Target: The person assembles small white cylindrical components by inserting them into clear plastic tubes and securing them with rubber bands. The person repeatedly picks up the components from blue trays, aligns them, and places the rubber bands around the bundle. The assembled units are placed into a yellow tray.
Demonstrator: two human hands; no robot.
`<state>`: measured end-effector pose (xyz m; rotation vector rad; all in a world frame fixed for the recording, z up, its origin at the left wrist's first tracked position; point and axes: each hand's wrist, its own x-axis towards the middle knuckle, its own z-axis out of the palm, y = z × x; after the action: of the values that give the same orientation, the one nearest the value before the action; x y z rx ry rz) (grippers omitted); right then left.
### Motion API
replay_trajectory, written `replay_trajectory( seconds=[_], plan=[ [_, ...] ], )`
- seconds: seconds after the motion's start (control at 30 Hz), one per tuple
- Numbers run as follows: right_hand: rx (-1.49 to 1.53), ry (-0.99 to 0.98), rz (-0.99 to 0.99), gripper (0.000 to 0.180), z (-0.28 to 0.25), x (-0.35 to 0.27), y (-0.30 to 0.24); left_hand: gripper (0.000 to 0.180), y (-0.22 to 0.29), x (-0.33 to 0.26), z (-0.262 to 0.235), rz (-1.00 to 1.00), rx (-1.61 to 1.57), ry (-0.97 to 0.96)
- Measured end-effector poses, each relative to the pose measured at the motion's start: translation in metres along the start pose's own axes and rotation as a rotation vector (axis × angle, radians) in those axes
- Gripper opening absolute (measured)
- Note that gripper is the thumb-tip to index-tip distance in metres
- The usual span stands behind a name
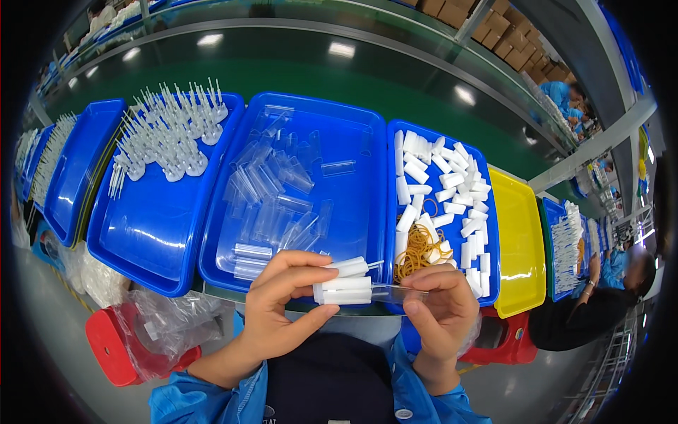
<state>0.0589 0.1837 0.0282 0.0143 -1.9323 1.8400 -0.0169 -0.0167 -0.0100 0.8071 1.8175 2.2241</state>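
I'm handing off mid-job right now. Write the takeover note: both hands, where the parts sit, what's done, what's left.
Left hand: grips a small bundle of white capped pieces.
Right hand: pinches a clear sleeve against the bundle's end.
Parts: clear sleeves in middle blue tray; white caps and rubber bands in right blue tray; white pronged parts in left tray.
Done: bundle gathered. Left: probably sleeve not fully on; trays well stocked.

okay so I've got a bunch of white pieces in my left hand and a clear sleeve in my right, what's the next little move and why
Probably slide the clear sleeve leftward over the white pieces. The right hand holds its open end against the bundle gripped by the left hand, nearly in line.
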Motion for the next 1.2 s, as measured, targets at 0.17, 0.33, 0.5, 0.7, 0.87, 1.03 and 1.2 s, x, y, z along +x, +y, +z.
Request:
replay_trajectory(
  seconds=[0.17,0.33,0.5,0.7,0.87,1.03,1.2],
  plan=[
    [0.016,0.028,-0.011,0.023,0.008,0.002,0.001,0.039,0.006,0.003,-0.007,-0.001,0.096,-0.012],
    [0.025,-0.020,0.033,0.023,0.021,0.007,0.001,0.040,0.009,0.001,-0.019,-0.039,0.034,-0.010],
    [-0.018,-0.050,0.054,0.023,0.034,0.019,-0.005,0.039,0.013,0.010,-0.039,0.066,0.160,-0.006],
    [-0.137,-0.074,0.050,0.021,0.051,0.041,-0.007,0.040,0.004,0.018,-0.055,0.043,0.153,0.005],
    [-0.135,-0.118,0.029,0.019,0.061,0.053,0.006,0.037,0.004,0.021,-0.055,-0.089,-0.082,0.091],
    [-0.129,-0.103,-0.001,0.020,0.065,0.053,0.009,0.028,0.020,0.030,-0.057,-0.161,-0.087,0.049],
    [-0.090,-0.090,0.025,0.020,0.063,0.042,0.012,0.032,0.016,0.021,-0.061,-0.170,-0.092,-0.031]
  ],
)
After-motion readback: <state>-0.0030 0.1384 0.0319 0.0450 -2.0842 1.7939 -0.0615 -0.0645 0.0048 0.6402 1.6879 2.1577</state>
